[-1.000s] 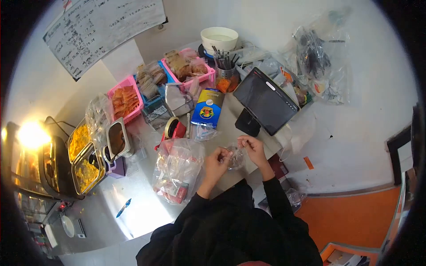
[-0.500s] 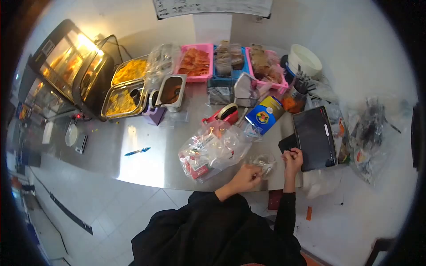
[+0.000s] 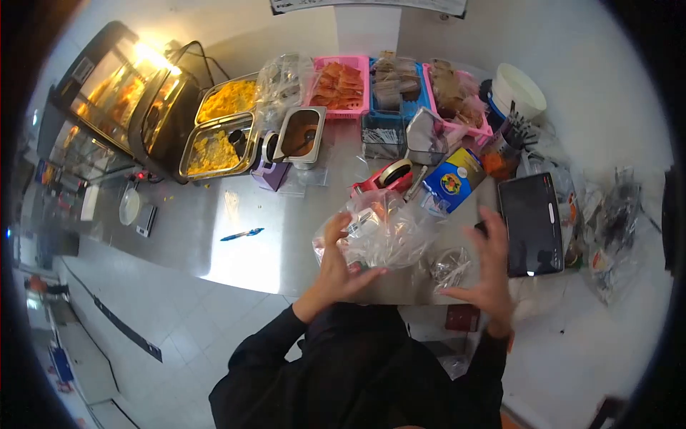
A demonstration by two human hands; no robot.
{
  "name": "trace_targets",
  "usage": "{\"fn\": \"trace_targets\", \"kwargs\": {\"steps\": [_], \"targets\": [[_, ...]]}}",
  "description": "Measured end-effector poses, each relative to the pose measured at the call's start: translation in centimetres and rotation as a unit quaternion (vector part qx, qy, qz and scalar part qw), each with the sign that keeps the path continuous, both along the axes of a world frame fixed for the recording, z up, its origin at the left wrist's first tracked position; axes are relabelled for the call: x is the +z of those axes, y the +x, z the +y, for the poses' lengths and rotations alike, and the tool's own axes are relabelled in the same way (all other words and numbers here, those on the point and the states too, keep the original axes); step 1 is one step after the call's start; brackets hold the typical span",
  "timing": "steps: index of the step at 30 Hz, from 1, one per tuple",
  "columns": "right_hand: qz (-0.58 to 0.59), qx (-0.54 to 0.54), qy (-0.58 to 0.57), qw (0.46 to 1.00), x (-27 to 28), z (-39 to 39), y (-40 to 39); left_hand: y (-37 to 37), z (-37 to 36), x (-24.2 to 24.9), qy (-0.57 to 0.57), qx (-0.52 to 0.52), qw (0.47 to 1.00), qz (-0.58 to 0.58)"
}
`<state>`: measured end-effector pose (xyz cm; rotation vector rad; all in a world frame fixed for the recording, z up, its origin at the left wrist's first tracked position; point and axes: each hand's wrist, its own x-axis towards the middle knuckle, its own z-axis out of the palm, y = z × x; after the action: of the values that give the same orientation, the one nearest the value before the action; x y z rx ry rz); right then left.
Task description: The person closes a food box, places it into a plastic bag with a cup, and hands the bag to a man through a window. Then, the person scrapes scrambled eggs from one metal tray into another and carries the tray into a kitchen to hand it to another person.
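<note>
My left hand (image 3: 339,268) is spread at the lower left edge of a clear plastic bag (image 3: 389,232) with red and white items inside. Whether its fingertips touch the bag is hard to tell. My right hand (image 3: 491,275), a little blurred, is raised with fingers apart between a small crumpled clear bag (image 3: 450,268) and the black tablet (image 3: 531,225). Nothing is in it. Behind the large bag are a red tape dispenser (image 3: 382,179) and a blue and yellow box (image 3: 455,180).
A blue pen (image 3: 241,234) lies on the steel counter (image 3: 286,243). Metal trays of yellow food (image 3: 218,154), a sauce container (image 3: 301,136), a pink basket (image 3: 368,86) and a blue basket (image 3: 425,89) line the back. A lit food warmer (image 3: 121,93) stands left, a white bucket (image 3: 518,93) back right.
Both hands have opened and come up off the counter's front edge; my left hand has moved left to the large bag. The camera view has shifted, so the objects appear farther right.
</note>
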<state>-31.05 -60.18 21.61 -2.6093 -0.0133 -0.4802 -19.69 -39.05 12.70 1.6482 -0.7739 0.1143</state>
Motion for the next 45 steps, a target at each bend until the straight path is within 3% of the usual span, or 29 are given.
{"fn": "trace_targets", "kwargs": {"steps": [1,2,5,7,9,12,13,15,16,17,20,21,25,28,30,31,34,38,45], "targets": [[0.007,0.018,-0.031,0.999,-0.5,2.7,1.6,0.9,-0.1,0.2,-0.001,0.008,0.998,0.058],[0.015,0.033,-0.064,0.997,-1.4,4.3,3.0,1.3,0.5,0.3,0.064,-0.058,0.995,0.056],[-0.018,0.114,0.082,0.990,-4.2,3.9,5.3,2.5,4.3,0.3,0.208,-0.212,0.955,-0.012],[-0.046,0.002,0.355,0.934,-2.9,4.6,5.6,4.2,6.7,0.8,0.155,-0.159,0.972,-0.082],[-0.178,-0.119,0.401,0.891,-2.4,5.6,6.4,5.5,7.9,1.9,0.099,-0.122,0.983,-0.099],[-0.200,-0.128,0.579,0.780,-2.0,5.2,7.9,6.1,8.5,5.3,0.160,-0.285,0.940,0.100],[-0.226,-0.142,0.595,0.758,-1.5,5.8,8.5,6.5,8.8,5.3,0.224,-0.360,0.899,0.110],[-0.280,-0.162,0.623,0.712,-0.2,7.3,9.9,7.3,8.4,3.5,0.188,-0.516,0.835,-0.029],[-0.268,-0.147,0.605,0.735,-0.2,7.4,9.7,7.6,8.1,3.2,0.165,-0.584,0.788,-0.098],[-0.256,-0.132,0.587,0.757,-0.5,7.5,9.3,7.8,8.3,3.4,0.129,-0.569,0.800,-0.138],[-0.230,-0.126,0.560,0.786,-0.8,7.7,8.6,9.1,7.0,5.4,0.060,-0.633,0.763,-0.115],[-0.223,-0.130,0.556,0.790,-0.7,7.6,8.4,9.7,6.7,5.4,0.111,-0.685,0.713,-0.102],[-0.245,-0.137,0.526,0.803,-0.1,6.9,8.1,12.2,6.5,11.2,0.308,-0.585,0.702,-0.268],[-0.222,-0.147,0.516,0.814,-0.8,5.2,6.5,13.4,7.9,12.7,0.371,-0.492,0.692,-0.376],[-0.219,-0.150,0.528,0.807,-1.3,5.0,6.2,13.8,8.1,13.3,0.396,-0.523,0.641,-0.399],[-0.223,-0.158,0.526,0.805,-1.4,5.2,6.0,13.7,8.2,13.4,0.410,-0.538,0.613,-0.407],[-0.229,-0.173,0.522,0.803,-1.4,5.9,5.1,13.3,7.8,13.8,0.356,-0.613,0.608,-0.357],[-0.225,-0.162,0.530,0.801,-1.8,6.5,3.9,12.8,7.5,13.5,0.299,-0.615,0.657,-0.319],[-0.154,-0.134,0.523,0.827,-1.9,8.3,3.0,11.9,6.2,12.7,0.327,-0.693,0.578,-0.281]]}}
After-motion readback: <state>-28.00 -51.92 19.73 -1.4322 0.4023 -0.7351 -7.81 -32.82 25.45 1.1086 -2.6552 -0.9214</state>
